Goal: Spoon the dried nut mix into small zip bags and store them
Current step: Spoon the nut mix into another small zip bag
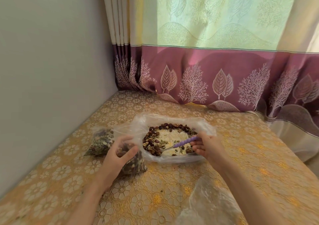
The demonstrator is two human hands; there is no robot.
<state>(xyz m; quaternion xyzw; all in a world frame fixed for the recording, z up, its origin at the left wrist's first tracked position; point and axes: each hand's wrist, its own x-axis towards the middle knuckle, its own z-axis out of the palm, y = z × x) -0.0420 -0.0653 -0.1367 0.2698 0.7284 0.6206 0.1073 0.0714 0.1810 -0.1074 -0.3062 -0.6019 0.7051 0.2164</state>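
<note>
L hand (119, 153) grip holds small bag (133, 162) w/ nut mix on table (241, 155). R hand (206, 145) grip pinches spoon (183, 143) in big bag (172, 136). Filled bag (101, 142) at left.

Nut mix (151, 142) in big bag (174, 158); held bag (133, 162) left of it, filled bag (100, 142) farther left.
</note>
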